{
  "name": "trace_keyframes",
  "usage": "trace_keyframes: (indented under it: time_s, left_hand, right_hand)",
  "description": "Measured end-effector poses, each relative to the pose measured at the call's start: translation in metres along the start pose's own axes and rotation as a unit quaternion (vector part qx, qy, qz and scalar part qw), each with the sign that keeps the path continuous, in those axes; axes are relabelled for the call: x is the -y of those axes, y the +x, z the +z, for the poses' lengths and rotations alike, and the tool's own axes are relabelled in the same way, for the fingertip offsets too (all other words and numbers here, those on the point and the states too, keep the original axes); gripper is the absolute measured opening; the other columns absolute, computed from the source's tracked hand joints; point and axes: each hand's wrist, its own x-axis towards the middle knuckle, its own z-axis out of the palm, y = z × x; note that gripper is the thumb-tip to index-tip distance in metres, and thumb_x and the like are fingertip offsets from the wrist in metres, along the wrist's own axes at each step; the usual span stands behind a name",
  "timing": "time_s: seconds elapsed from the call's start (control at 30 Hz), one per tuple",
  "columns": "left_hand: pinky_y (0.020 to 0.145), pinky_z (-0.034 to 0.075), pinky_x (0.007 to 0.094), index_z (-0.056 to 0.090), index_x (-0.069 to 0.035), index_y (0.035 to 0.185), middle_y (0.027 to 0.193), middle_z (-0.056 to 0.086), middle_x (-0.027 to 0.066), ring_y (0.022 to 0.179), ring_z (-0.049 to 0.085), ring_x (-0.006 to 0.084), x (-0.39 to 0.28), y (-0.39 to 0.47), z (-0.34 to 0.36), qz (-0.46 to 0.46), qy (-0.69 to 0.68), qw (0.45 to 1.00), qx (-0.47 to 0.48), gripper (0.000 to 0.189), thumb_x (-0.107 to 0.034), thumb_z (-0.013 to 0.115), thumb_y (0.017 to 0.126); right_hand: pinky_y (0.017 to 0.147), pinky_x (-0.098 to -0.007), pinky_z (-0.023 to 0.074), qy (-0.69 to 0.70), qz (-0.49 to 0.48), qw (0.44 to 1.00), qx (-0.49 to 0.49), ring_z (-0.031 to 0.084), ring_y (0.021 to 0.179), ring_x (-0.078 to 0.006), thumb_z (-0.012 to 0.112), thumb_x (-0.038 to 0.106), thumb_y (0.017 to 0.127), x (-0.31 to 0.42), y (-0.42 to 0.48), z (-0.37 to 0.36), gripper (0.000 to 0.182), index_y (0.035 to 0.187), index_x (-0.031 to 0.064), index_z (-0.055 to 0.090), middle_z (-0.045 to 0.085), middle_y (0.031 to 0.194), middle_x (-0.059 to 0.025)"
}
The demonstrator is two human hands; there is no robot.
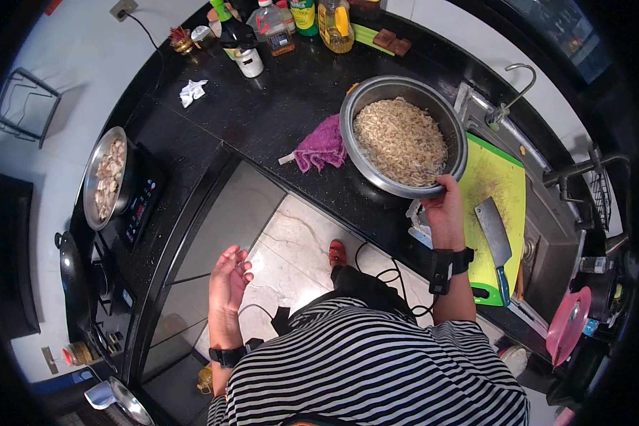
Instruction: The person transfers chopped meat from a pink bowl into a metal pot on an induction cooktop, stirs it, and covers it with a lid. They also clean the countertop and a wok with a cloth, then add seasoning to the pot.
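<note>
My right hand (443, 210) grips the near rim of a large metal pot (386, 187), thumb over the edge. The pot is tilted towards me and holds a heap of pale, grain-like or shredded food (399, 141). My left hand (231, 277) hangs in the air over the floor, palm up with fingers loosely curled, holding nothing. Beside the pot lies a purple cloth (324, 144). At the left, a metal pan (89, 183) with pale chunks of food (109, 181) stands on an induction cooker (141, 210).
A cleaver (493, 229) lies on a green cutting board (511, 175) across the sink (556, 255). Bottles, including an oil bottle (336, 29), line the wall. Crumpled tissue (193, 93) lies on the black counter (255, 101). A wok (72, 266) is at the left; cables (394, 269) hang below the counter.
</note>
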Motion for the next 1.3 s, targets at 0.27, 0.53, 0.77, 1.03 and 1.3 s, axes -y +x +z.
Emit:
trace_keyframes:
  time_s: [0.27, 0.53, 0.77, 1.03, 1.3]
  left_hand:
    - [0.062, 0.046, 0.0275, 0.047, -0.005, 0.115, 0.097, 0.059, 0.0068, 0.077, 0.057, 0.0157, -0.022, 0.063, 0.027, -0.070, 0.031, 0.997, 0.031, 0.027, -0.017, 0.053, 0.091]
    - [0.062, 0.046, 0.0273, 0.048, -0.005, 0.115, 0.096, 0.059, 0.0049, 0.077, 0.057, 0.0148, -0.045, 0.097, 0.009, -0.087, 0.031, 0.995, 0.029, 0.027, -0.016, 0.053, 0.090]
    - [0.062, 0.047, 0.0272, 0.049, -0.007, 0.115, 0.098, 0.059, 0.0050, 0.077, 0.058, 0.0150, -0.070, 0.117, -0.026, -0.086, 0.029, 0.996, 0.026, 0.028, -0.016, 0.055, 0.089]
    - [0.063, 0.047, 0.0276, 0.049, -0.007, 0.115, 0.098, 0.059, 0.0056, 0.078, 0.058, 0.0152, -0.079, 0.134, -0.056, -0.110, 0.042, 0.993, 0.024, 0.030, -0.019, 0.056, 0.088]
    - [0.063, 0.048, 0.0273, 0.049, -0.007, 0.114, 0.100, 0.059, 0.0065, 0.079, 0.058, 0.0158, -0.084, 0.149, -0.060, -0.146, 0.058, 0.986, 0.049, 0.027, -0.015, 0.055, 0.089]
  right_hand:
    - [0.087, -0.0351, 0.0470, 0.016, -0.089, 0.996, 0.002, 0.060, 0.091, -0.0242, 0.055, 0.006, 0.073, 0.027, 0.045, 0.015, 0.029, 0.100, -0.0016, 0.058, 0.063, 0.100, -0.0101]
    - [0.082, -0.0358, 0.0484, -0.051, -0.210, 0.976, 0.009, 0.059, 0.088, -0.0246, 0.054, 0.005, 0.070, 0.041, 0.088, 0.039, 0.023, 0.092, 0.0015, 0.058, 0.062, 0.097, -0.0084]
    - [0.064, -0.0329, 0.0476, 0.072, -0.197, 0.969, -0.133, 0.054, 0.073, -0.0197, 0.059, 0.005, 0.070, 0.059, 0.175, 0.053, 0.008, 0.076, 0.0073, 0.054, 0.054, 0.077, -0.0035]
    - [0.058, -0.0338, 0.0509, -0.045, -0.200, 0.979, -0.022, 0.057, 0.070, -0.0174, 0.060, 0.029, 0.087, 0.013, 0.127, 0.100, 0.025, 0.088, 0.0047, 0.056, 0.058, 0.077, -0.0066]
    - [0.096, -0.0494, 0.0345, -0.727, -0.487, 0.477, 0.079, 0.038, 0.118, -0.0400, 0.073, 0.030, 0.068, -0.168, 0.040, 0.168, 0.050, 0.111, 0.0101, 0.058, 0.039, 0.130, -0.0219]
